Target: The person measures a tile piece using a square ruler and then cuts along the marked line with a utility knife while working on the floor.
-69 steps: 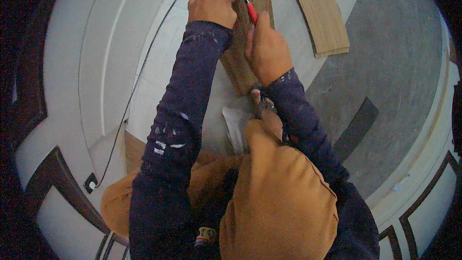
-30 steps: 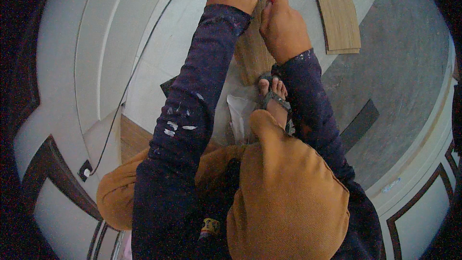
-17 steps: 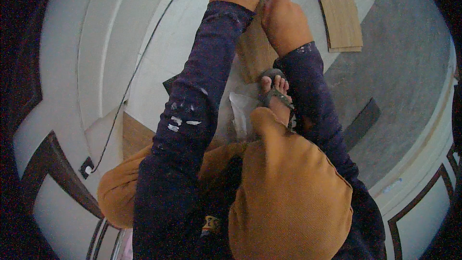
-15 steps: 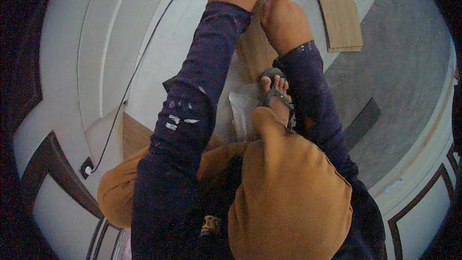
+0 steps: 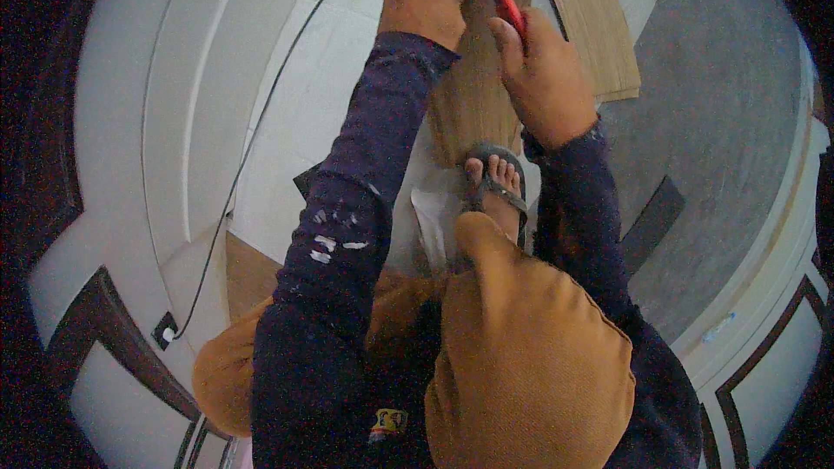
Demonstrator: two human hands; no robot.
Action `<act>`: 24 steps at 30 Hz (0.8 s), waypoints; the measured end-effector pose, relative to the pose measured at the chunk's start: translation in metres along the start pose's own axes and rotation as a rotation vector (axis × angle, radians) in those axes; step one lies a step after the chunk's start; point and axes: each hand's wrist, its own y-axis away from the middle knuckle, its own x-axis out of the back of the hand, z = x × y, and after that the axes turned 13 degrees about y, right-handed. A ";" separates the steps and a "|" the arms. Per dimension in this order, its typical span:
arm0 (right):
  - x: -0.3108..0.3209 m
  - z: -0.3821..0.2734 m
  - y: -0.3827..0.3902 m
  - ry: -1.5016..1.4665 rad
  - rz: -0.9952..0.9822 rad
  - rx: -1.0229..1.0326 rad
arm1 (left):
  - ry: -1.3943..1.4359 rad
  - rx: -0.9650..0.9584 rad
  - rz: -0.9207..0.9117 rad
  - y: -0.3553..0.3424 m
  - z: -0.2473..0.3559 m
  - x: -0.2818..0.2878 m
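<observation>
My right hand (image 5: 549, 76) is closed round a red-handled tool (image 5: 511, 10) with a narrow dark metal end. That end points up and to the left; its exact kind is unclear. Just left of the tool tip, my left hand (image 5: 426, 7) has its fingers curled and its thumb toward the tip. What it pinches, if anything, is too small to make out. Below and between both hands lies a brown wood-look plank (image 5: 469, 113). My sandalled foot (image 5: 497, 175) is at the plank's near end.
More wood-look planks (image 5: 599, 35) lie stacked at the upper right, beside grey floor (image 5: 712, 122). A dark flat strip (image 5: 653, 221) rests there. Along the left wall, a black cable (image 5: 261, 113) runs to a socket (image 5: 165, 330). White sheeting (image 5: 434, 217) lies near my foot.
Both hands have come nearer and lower in view. My right hand has moved right, away from the left, with the red-handled tool, now showing more fully.
</observation>
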 end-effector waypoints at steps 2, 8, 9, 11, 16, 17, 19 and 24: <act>0.027 0.003 0.013 -0.018 0.053 -0.002 | -0.100 0.013 -0.050 -0.008 -0.004 -0.005; 0.071 0.021 0.067 -0.253 -0.039 -0.188 | 0.108 0.365 -0.034 0.009 -0.074 0.020; 0.055 0.015 0.080 -0.335 -0.103 -0.197 | 0.100 0.358 -0.023 0.012 -0.083 0.032; 0.041 0.036 0.093 -0.398 -0.144 -0.240 | -0.056 0.109 -0.101 0.026 -0.098 0.040; 0.023 0.041 0.087 -0.484 -0.235 -0.153 | -0.156 0.214 -0.199 0.034 -0.123 0.030; 0.022 0.040 0.084 -0.462 -0.234 -0.137 | -0.113 0.241 -0.170 0.043 -0.127 0.021; 0.024 0.031 0.075 -0.378 -0.243 -0.137 | -0.079 0.276 -0.138 0.064 -0.134 0.013; 0.011 0.042 0.068 -0.409 -0.268 -0.142 | 0.682 0.556 -0.359 0.113 -0.059 -0.005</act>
